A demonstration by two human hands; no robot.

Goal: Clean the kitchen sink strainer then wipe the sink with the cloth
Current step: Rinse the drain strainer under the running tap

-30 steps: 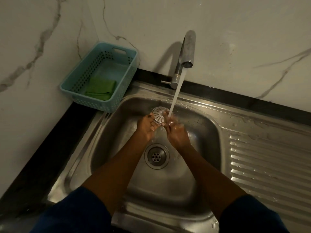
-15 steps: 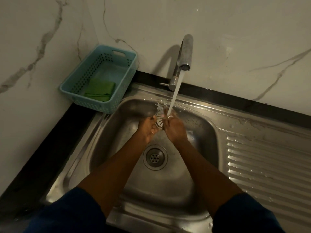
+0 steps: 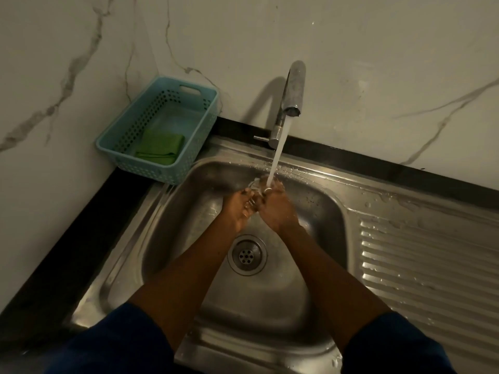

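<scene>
The person stood at the sink (image 3: 318,211) with both hands pushed together under the running water (image 3: 276,155) from the tap (image 3: 293,87). The left hand (image 3: 239,209) and the right hand (image 3: 275,209) were both curled around the strainer (image 3: 255,183), holding it between them right where the water came down. Only a small pale edge of the strainer peeked out above the fingers. The rest was hidden by the hands and the splashing, so I could not tell which way it was turned or how clean it was.

The drain hole (image 3: 246,254) sat open in the bottom of the sink, just below the hands and toward the person. I think the strainer would have to go back down there, a short way straight down.

The cloth (image 3: 160,148) was green and folded. It lay in the blue basket (image 3: 172,179) on the dark desk (image 3: 67,238), off to the left and well apart from the hands. The left hand was on the nearer side to it, so I would guess that hand had the easier reach. The wiping had not started yet.

The room was dim, and the person's dark sleeves (image 3: 116,344) were cut off at the bottom.
</scene>
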